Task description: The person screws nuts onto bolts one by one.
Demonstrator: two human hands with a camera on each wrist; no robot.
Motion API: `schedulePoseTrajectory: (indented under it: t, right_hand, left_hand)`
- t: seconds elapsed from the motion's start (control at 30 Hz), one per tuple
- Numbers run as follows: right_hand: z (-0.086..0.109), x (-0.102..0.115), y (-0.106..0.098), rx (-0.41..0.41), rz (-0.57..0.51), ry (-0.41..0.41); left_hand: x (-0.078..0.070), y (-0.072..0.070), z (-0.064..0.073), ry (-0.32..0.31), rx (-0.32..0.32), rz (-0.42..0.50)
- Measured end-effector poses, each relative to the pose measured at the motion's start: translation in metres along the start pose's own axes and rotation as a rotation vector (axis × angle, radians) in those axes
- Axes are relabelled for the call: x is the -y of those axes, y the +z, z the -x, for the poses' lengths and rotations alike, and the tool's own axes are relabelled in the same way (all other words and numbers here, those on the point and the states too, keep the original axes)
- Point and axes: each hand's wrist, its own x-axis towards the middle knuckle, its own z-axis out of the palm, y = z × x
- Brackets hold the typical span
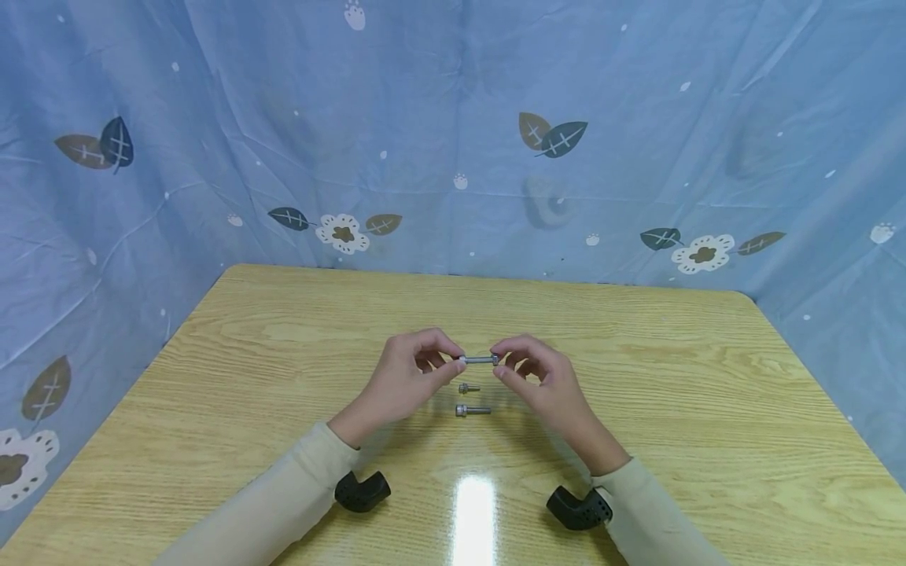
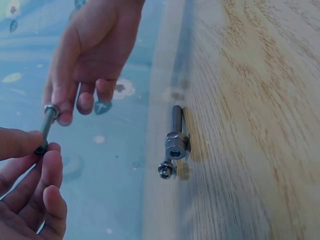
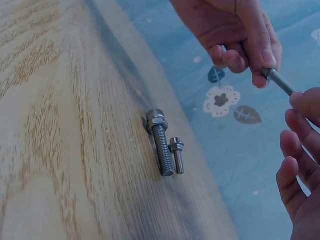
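Both hands hold a metal bolt (image 1: 479,360) level above the table. My left hand (image 1: 405,379) pinches its head end between thumb and fingers. At the other end, the thumb and fingertips of my right hand (image 1: 543,380) pinch a nut (image 2: 51,109) on the shank. Below the hands lie two more socket-head bolts, each with a nut near its head: a small bolt (image 1: 469,388) and, closer to me, a larger bolt (image 1: 474,410). In the right wrist view the larger bolt (image 3: 160,142) shows its threaded shank beside the small bolt (image 3: 177,155).
The wood-grain table (image 1: 283,330) extends to both sides of the hands. A blue patterned curtain (image 1: 453,141) hangs along its back and sides. Black curved pieces (image 1: 362,492) stick out at both sleeves, low over the table.
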Motion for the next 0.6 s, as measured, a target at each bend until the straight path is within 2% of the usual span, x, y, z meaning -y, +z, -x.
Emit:
schedulePoseTrajectory:
  t: [0.27, 0.37, 0.5, 0.6]
  right_hand:
    - [0.0014, -0.0006, -0.0008, 0.012, 0.012, 0.091]
    - [0.001, -0.001, -0.001, 0.005, -0.014, 0.066]
    - [-0.0001, -0.0012, -0.0003, -0.003, -0.034, -0.015]
    - [0.0, -0.0006, 0.0005, -0.01, -0.038, -0.036]
  left_hand:
    - [0.0004, 0.0008, 0.0006, -0.003, 0.001, 0.005]
    - [-0.0001, 0.0007, 0.0009, -0.011, -0.001, 0.004]
    - [-0.0007, 0.0009, 0.0009, -0.016, -0.002, 0.002]
    - [-0.0009, 0.0012, 0.0008, -0.018, 0.001, 0.004]
